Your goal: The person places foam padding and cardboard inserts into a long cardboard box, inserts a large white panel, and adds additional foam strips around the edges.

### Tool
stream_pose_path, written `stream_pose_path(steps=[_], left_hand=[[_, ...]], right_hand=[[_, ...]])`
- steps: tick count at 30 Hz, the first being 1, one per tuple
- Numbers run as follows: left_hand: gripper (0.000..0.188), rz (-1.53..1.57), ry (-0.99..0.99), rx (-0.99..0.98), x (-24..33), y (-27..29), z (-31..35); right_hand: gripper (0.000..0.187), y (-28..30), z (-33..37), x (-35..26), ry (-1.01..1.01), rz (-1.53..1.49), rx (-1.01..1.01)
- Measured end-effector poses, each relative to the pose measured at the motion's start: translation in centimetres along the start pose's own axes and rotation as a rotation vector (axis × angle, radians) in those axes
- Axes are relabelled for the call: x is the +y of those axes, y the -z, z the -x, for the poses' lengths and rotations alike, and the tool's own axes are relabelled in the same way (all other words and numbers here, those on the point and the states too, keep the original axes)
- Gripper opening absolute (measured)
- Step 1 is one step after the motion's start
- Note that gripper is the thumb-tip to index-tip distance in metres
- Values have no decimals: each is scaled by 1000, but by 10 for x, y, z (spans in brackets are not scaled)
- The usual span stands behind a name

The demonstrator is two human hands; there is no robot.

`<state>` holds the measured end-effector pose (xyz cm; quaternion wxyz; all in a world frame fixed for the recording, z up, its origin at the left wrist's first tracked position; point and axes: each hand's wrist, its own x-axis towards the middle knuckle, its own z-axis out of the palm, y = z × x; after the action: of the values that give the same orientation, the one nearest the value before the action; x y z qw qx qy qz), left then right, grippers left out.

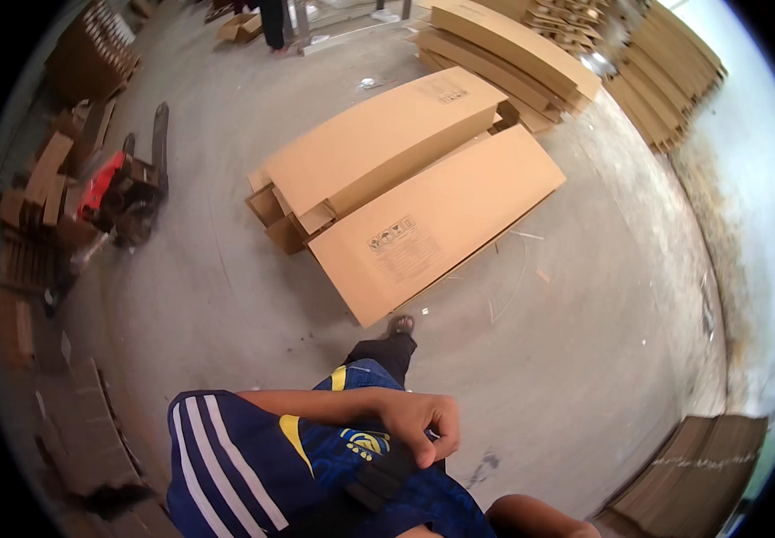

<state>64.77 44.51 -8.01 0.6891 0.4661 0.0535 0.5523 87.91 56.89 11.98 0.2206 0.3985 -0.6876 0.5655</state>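
Evidently set low for its length, a long brown cardboard box [423, 211], flaps parted, rests on the grey concrete floor [226, 296] ahead of me. My left hand [421, 429] curls loosely closed, apparently empty; right hand out of view.

Floor [235, 314], centre: near long carton [473, 215] ahead of the wearer, foot [402, 325] just short of its closest corner. Far long carton [378, 143] alongside, behind it. Beyond, rightward: long carton stack [518, 45], then flattened cartons [666, 81] by the wall [751, 179]. Well left: pallet jack [105, 184], cardboard pile [47, 170] on its left. Near right: cardboard sheets [692, 466].
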Motion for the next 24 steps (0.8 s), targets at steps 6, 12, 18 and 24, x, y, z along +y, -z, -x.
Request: stream_pose_path(steps=[6,12,18,24], left_hand=[[51,32,-141,-18,6,73,-52],[50,-51,-256,-113,52,161,-102],[46,-101,-241,-109,99,218,-117],[45,-153,-359,162,116,251,-114]], right_hand=[[32,83,-20,42,-95,-47,-89],[30,195,-33,122,5,-123,-191],[25,276,-29,210,-129,-101,123],[18,375,-25,265,-445,427,282]])
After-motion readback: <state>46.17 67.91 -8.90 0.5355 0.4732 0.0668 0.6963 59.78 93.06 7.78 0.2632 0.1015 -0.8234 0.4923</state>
